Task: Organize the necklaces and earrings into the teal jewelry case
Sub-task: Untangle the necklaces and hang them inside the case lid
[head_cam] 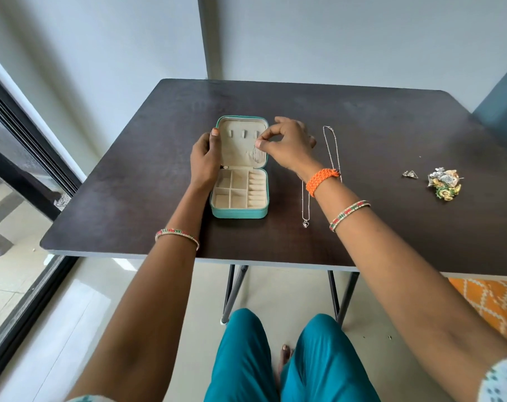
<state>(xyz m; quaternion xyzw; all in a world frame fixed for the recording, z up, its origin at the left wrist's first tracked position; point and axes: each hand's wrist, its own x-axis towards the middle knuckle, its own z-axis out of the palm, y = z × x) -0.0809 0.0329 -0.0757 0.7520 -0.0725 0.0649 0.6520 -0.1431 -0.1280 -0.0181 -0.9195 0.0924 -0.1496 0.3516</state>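
Teal-trousered knees (290,358) nearest; left hand (205,161) grips open teal jewelry case (240,211) lid edge; right hand (287,143) pinches thin chain (259,153) at lid's right hook; next necklace (332,149) at 3 o'clock, long axis 12-to-6, right hand nearer; earrings (445,182) farther right on surface (130,198).

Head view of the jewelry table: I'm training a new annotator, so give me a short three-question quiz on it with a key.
1. True or false: the teal jewelry case lies open on the table.
2. Which hand pinches a fine chain at the case's lid? A) left hand B) right hand
3. Fill in: the pendant necklace lying on the table is to the ____ of the case.

Key
1. True; the lid is folded back and the divided tray shows.
2. B; the left hand grips the lid's left edge.
3. Right; the chain necklace and the earrings lie further right.
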